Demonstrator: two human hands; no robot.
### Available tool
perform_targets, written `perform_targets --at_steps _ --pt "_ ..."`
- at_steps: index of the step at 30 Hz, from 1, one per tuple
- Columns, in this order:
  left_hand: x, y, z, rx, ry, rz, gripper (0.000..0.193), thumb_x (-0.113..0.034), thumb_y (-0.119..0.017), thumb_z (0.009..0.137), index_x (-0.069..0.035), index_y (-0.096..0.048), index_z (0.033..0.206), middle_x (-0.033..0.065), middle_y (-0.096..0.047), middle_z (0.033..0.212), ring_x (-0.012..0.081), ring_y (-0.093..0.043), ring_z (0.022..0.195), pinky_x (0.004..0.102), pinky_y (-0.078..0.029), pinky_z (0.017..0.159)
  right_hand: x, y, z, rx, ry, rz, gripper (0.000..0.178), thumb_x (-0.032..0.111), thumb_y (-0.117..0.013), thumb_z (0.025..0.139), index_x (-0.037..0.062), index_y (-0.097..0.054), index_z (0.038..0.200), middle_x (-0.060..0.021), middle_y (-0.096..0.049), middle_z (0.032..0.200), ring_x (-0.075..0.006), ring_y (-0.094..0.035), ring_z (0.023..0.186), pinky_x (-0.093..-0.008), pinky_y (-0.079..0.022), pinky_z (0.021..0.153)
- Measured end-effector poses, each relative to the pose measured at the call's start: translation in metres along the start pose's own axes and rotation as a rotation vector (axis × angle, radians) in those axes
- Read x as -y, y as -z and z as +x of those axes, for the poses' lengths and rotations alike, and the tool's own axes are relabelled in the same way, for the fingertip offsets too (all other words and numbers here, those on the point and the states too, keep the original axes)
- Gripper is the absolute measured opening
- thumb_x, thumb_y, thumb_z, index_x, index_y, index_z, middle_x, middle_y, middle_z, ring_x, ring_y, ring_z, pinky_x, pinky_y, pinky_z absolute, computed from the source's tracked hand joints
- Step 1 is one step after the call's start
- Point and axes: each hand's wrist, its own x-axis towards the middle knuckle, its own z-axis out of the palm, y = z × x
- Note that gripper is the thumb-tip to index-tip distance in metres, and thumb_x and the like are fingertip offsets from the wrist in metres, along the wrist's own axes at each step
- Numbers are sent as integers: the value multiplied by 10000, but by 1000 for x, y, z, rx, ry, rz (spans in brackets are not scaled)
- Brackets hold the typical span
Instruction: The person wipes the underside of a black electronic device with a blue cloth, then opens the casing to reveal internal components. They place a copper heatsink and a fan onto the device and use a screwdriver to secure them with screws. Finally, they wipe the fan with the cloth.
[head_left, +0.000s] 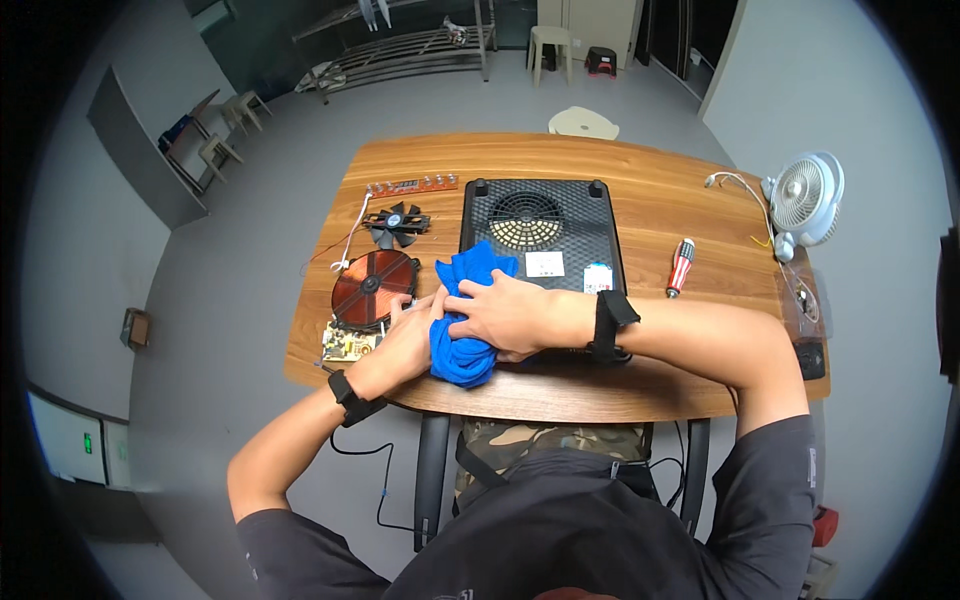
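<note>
A blue cloth lies bunched over the near left corner of a black appliance casing turned bottom side up on the wooden table. My right hand presses flat on top of the cloth. My left hand grips the cloth's left side from below. Just left of my left hand sits a copper coil disc and a small circuit board.
A small black fan and a strip board with buttons lie at the table's left back. A red-handled screwdriver lies right of the casing. A white desk fan stands at the right edge. Stools stand beyond the table.
</note>
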Motion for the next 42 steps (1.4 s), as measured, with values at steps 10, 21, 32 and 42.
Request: perform_targets --at_steps 10,21,32,42 --pt "-9 10 5 -44 -128 163 1252 -555 -892 669 39 -238 1555 208 -571 1385 346 -570 1260 626 -301 1049 -55 -7 -23 -120 -108 213 574 194 -808 757 160 -634 1303 -130 -528 1321 -329 -560 1179 -463 -578 891" --pt "-22 20 13 42 -32 178 1231 -576 -903 632 56 -327 1518 205 -700 1098 355 -644 1118 612 -319 1049 -50 -24 -50 -196 -35 239 601 86 -781 742 125 -593 1312 -143 -536 1288 -354 -566 1136 -462 -580 871" --pt "-18 16 11 61 -52 207 1186 -612 -889 630 44 -406 1493 220 -692 1100 353 -644 1100 570 -310 1065 -54 -9 -107 -87 -198 233 571 63 -745 768 147 -628 1321 -126 -556 1255 -340 -566 1149 -447 -570 889" --pt "-12 11 10 33 -62 145 1196 -575 -918 622 16 -366 1503 184 -655 1272 371 -609 1184 579 -338 1040 -68 -2 -32 -128 -110 232 587 82 -733 786 166 -612 1354 -131 -543 1347 -343 -540 1219 -463 -550 923"
